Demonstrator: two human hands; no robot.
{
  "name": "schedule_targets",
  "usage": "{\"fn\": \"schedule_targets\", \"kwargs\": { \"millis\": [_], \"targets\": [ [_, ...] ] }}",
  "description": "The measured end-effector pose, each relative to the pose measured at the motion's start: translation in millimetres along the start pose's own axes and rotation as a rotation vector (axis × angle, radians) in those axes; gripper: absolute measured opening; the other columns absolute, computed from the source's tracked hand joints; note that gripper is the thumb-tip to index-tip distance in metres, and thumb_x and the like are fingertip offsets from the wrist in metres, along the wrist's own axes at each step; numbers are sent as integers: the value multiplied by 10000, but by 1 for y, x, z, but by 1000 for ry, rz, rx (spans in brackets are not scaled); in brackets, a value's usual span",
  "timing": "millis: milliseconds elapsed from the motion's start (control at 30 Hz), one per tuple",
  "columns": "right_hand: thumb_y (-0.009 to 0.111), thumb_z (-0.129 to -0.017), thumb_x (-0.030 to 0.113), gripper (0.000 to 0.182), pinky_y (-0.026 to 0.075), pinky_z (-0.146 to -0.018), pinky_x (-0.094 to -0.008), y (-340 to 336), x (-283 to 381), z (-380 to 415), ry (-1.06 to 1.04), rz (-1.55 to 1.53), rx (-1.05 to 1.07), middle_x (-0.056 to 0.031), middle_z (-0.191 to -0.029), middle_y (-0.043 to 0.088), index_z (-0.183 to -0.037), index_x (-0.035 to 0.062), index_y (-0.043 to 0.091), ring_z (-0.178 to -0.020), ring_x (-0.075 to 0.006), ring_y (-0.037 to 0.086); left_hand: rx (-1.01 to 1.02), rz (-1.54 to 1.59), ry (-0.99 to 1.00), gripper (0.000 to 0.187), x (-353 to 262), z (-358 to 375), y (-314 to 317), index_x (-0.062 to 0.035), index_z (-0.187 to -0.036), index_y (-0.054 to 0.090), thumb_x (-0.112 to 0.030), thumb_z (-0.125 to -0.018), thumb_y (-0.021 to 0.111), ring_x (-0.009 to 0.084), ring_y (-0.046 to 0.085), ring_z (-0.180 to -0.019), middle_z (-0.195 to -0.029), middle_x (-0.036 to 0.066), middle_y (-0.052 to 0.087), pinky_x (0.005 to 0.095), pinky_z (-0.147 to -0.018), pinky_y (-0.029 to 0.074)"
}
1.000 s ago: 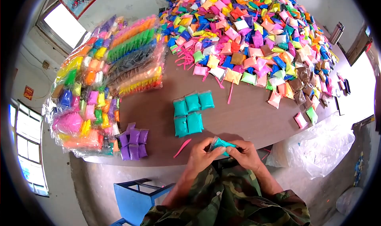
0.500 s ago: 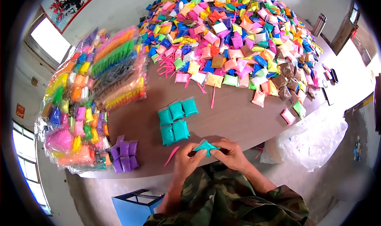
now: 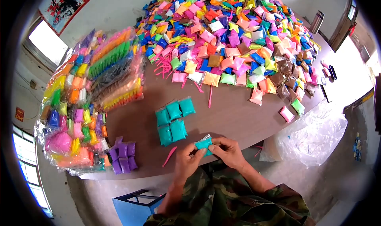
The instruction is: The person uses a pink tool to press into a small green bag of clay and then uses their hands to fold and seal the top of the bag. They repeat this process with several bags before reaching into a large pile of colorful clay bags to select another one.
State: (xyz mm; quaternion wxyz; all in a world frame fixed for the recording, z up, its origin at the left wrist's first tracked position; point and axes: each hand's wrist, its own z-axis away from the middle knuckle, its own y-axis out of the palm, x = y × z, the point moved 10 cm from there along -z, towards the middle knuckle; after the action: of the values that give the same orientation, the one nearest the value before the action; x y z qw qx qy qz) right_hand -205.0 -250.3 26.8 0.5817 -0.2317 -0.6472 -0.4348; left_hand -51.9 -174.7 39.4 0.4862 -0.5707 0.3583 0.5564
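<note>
Between my two hands is a small teal packet [image 3: 203, 143] in clear plastic, held at the table's near edge. My left hand [image 3: 188, 156] pinches its left side with thumb and fingers. On the other side, my right hand [image 3: 227, 151] grips the right edge the same way. Just beyond them, several matching teal packets [image 3: 173, 110] lie side by side in two rows on the brown table [image 3: 238, 126]. A pink strip [image 3: 169, 156] rests close to my left hand. To its left sit several purple packets [image 3: 123, 149] in a cluster.
A large heap of multicoloured packets [image 3: 222, 39] covers the far side. Bagged packets [image 3: 75, 118] are stacked at the left. A clear plastic bag [image 3: 305, 140] hangs by the right edge, and a blue stool-like object [image 3: 137, 208] stands below. A flask [image 3: 317, 22] stands at the back right.
The teal packet has been turned slightly in my fingers and now shows a flatter face, its clear end pointing up. Both hands keep their hold; the view has shifted a little.
</note>
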Motion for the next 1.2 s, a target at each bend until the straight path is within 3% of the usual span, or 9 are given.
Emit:
{"fn": "schedule_targets", "kwargs": {
  "millis": [200,500,700,1067,1200],
  "targets": [
    [729,-1039,87,192,395,-599,-225,-4,-15,0,63,-173,-63,61,-824,637,-1202,-10,758,-714,-16,498,-37,82,-14,185,-10,2,12,18,-1100,741,-140,-1007,766,35,598,-851,-922,-24,717,246,-749,501],
    [725,-1047,100,194,495,-731,-230,4,-3,-3,59,-99,13,29,-947,717,-1194,-24,750,-850,-34,588,-15,-15,-13,190,-4,-1,7,32,-1076,737,-138,-1000,767,34,588,-778,-835,-9,694,245,-679,488],
    [742,-1043,128,170,459,-665,-222,-9,-15,-7,15,-112,-93,49,-890,691,-1134,-14,741,-785,-16,557,-4,39,-45,197,-1,0,13,22,-1070,733,-160,-1007,775,57,635,-772,-854,13,720,241,-699,525],
    [749,-1035,147,158,427,-617,-216,0,-12,-7,22,-52,-45,61,-842,661,-1121,16,726,-722,-11,533,-32,15,-47,179,6,-2,10,18,-1018,719,-157,-1018,758,44,615,-705,-768,-5,688,235,-629,499],
    [786,-993,142,185,434,-606,-246,-14,-5,-8,61,0,-134,44,-788,615,-1120,23,725,-712,-39,533,-86,36,-41,174,5,0,13,23,-1067,720,-138,-1010,755,57,634,-747,-841,20,708,242,-669,524]
  ]
}}
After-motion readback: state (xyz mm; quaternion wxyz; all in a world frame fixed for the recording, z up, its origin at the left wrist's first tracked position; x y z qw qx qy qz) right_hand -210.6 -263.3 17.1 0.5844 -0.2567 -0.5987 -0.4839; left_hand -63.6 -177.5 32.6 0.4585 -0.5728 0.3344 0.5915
